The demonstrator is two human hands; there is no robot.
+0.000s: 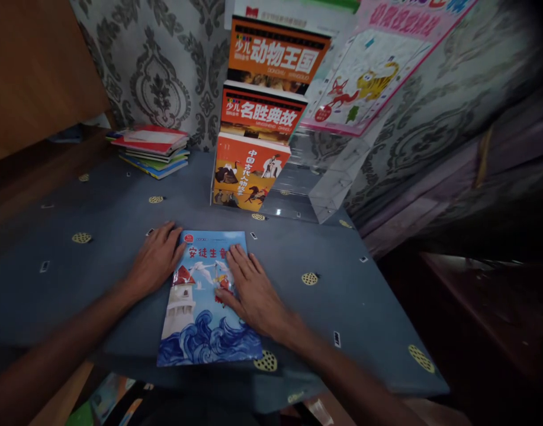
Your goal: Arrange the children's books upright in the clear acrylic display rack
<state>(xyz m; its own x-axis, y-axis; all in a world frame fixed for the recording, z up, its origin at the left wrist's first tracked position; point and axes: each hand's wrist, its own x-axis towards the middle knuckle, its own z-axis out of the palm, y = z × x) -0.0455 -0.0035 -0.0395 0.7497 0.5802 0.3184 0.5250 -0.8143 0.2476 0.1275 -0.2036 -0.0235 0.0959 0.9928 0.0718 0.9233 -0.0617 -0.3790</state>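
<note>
Here, a blue picture-covered book (206, 313) lies face up near the front edge of the table (324, 319). The right hand (256, 290) rests flat on its cover, fingers extended, grasping nothing. The left hand (158, 257) lies relaxed at its upper left edge, likewise unclenched. Beyond, an orange book (248, 177) stands in a clear rack (337, 183).

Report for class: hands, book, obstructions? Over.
Left hand at upper-left edge of blue rectangular paper book; right hand on its right side. Book flat on grey-blue patterned tablecloth. Right hand covers part of title.
</note>
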